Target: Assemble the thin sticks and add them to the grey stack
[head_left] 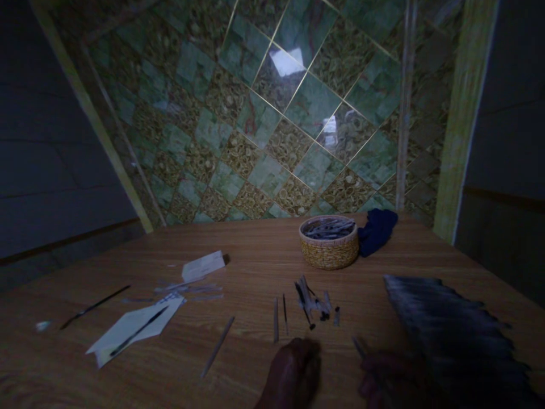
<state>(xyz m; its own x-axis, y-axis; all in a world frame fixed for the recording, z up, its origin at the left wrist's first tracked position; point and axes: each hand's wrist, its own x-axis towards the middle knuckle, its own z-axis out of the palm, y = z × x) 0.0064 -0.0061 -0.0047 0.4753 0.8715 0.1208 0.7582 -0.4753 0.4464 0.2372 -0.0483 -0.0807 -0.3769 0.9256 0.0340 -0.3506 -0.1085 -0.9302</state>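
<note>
Near the front edge of the table, my left hand (292, 369) is closed with its fingers curled, and what it holds, if anything, is hidden. To its right, my dark, blurred right hand (389, 378) grips a thin pen-like stick (359, 346) whose tip points up and left. Just beyond my left hand lie a grey tube (276, 320) and a thin dark rod (285, 314). A small pile of clear and dark pen-like parts (309, 298) rests past them. Another grey stick (217, 347) lies slanted to the left.
A woven basket (330, 253) full of thin sticks stands at the back, beside a dark blue cloth (377, 232). Many dark sticks lie in a row (455, 335) at right. Left are folded paper (136, 329), a white card (203, 266), and a black rod (96, 307).
</note>
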